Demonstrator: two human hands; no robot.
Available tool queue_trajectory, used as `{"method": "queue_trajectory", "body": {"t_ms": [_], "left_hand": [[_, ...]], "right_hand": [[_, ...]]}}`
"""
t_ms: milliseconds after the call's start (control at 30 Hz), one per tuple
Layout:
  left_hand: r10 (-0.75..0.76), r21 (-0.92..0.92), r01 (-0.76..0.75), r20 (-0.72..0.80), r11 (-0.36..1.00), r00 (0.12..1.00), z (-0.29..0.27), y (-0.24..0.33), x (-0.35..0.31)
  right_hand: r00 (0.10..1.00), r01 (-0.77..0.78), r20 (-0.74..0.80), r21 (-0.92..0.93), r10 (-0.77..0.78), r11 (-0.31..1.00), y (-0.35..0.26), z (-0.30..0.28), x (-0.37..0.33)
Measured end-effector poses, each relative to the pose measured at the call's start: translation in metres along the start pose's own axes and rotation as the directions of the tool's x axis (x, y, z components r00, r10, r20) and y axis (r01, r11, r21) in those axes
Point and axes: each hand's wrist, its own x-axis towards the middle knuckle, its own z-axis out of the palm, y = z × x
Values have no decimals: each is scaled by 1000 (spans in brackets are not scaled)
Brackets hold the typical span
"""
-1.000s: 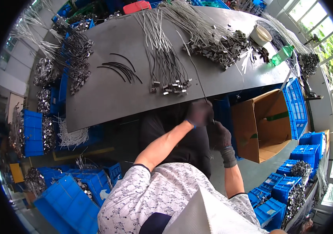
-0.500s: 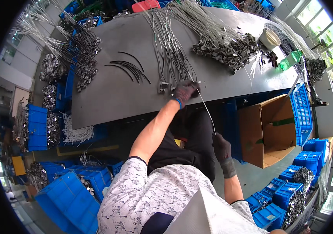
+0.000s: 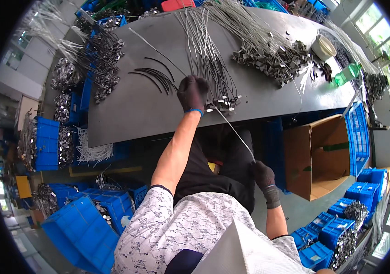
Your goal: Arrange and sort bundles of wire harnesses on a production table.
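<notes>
My left hand (image 3: 193,93), in a dark knit glove, is closed over the table on a thin cable (image 3: 157,50). That cable runs from the fist toward the far left, pale at its tip and darker near the fingers. My right hand (image 3: 263,175), gloved too, is closed in front of the table edge on another visible length of pale cable (image 3: 234,129). It slants up to the small connectors (image 3: 224,104) beside my left hand; whether both lengths are one cable, I cannot tell. Beyond lies a bundle of cables (image 3: 200,39), and left of my hand are several short black tubes (image 3: 154,75).
A large pile of metal-ended cables (image 3: 272,59) covers the table's right part, near a white tub (image 3: 323,48) and a green bottle (image 3: 348,74). An open cardboard box (image 3: 316,155) stands at the right below the table edge. Blue crates (image 3: 83,235) stand at both sides.
My left hand has moved left and farther over the table, and a cable now sticks out beyond it. The connectors it partly covered show more. My right hand has barely moved.
</notes>
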Motion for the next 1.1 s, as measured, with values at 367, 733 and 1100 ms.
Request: {"method": "queue_trajectory", "body": {"t_ms": [367,733,1100], "left_hand": [[-286,535,-186,676,824,679,-6,-64,-115],[-170,511,-275,663,815,729,8,-41,-76],[-341,632,-182,612,754,714,12,-89,-93]], "right_hand": [[994,51,-105,357,-14,933,-54,-14,89],[935,-78,-242,577,261,813,-36,7,22],[947,92,-266,761,179,643,-60,26,175]]}}
